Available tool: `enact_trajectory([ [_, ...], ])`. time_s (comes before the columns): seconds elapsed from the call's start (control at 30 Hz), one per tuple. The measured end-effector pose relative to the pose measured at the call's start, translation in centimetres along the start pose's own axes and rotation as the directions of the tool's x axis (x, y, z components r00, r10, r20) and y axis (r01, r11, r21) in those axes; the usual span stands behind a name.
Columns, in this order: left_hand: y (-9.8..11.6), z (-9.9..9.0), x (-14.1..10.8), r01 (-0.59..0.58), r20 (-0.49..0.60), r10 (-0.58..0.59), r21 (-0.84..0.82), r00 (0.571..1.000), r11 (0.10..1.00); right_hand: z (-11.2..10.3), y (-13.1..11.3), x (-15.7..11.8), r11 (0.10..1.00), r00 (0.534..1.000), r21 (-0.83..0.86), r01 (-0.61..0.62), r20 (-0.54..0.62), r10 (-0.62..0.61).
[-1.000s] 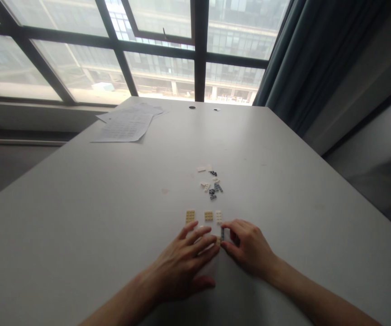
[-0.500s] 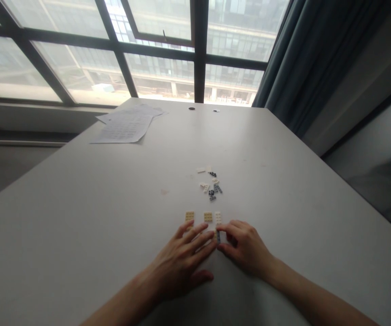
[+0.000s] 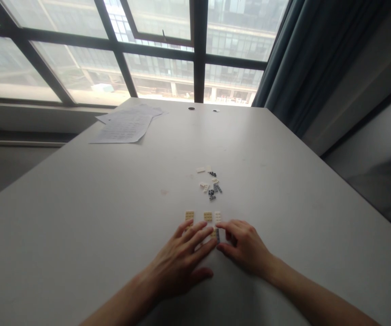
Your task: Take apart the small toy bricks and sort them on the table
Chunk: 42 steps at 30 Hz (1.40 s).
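My left hand (image 3: pixel 182 260) lies palm down with its fingers stretched out over the small tan building bricks, partly covering them. A flat tan brick (image 3: pixel 189 215) shows beyond its index finger, and another tan brick (image 3: pixel 207 216) sits to the right of that. With thumb and index finger, my right hand (image 3: pixel 245 242) grips a narrow grey building brick (image 3: pixel 217 236) by its near and far ends. This grey brick lies against a tan brick (image 3: pixel 213 232) half hidden by my left fingertips. A white studded brick (image 3: pixel 217 217) lies just beyond my right index finger.
Farther off on the white table (image 3: pixel 283 203) is a loose cluster of small white, black and grey bricks (image 3: pixel 211 192). Printed papers (image 3: pixel 124 127) lie at the far left. A window stands behind the table, with a dark curtain (image 3: pixel 290 59) to the right.
My right fingers have shifted very slightly left with the grey brick. My left hand has barely moved, and the other bricks lie as before.
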State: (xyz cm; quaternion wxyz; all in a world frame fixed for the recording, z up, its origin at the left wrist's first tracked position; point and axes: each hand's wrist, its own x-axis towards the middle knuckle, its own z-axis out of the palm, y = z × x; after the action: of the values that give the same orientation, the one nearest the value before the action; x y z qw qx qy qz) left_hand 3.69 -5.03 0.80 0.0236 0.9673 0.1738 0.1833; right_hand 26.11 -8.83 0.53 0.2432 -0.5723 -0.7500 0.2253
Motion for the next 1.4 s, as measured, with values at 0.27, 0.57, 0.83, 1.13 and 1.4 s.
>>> enact_trajectory([
  [0.27,-1.3,-0.2,-0.6,0.186,-0.370,-0.209,-0.098,0.905,0.978,-2.0,0.7,0.1,0.980,0.991,0.183,-0.075,-0.094,0.094],
  [0.57,-2.0,-0.2,-0.7,0.375,-0.515,-0.461,-0.268,0.723,0.888,-5.1,2.4,5.9,0.998,0.985,-0.013,-0.054,-0.167,0.051],
  [0.83,-2.8,-0.1,-1.0,0.435,-0.527,-0.558,-0.350,0.641,0.830,-2.0,1.1,13.8,0.961,0.995,-0.271,-0.063,-0.089,0.040],
  [1.13,-2.8,-0.2,-0.9,0.442,-0.504,-0.578,-0.373,0.641,0.816,-0.2,0.6,15.9,0.926,0.998,-0.374,-0.045,-0.065,0.022],
  [1.4,-2.9,-0.1,-1.0,0.437,-0.509,-0.561,-0.352,0.653,0.828,0.0,0.7,16.1,0.944,0.997,-0.329,-0.024,-0.075,0.000],
])
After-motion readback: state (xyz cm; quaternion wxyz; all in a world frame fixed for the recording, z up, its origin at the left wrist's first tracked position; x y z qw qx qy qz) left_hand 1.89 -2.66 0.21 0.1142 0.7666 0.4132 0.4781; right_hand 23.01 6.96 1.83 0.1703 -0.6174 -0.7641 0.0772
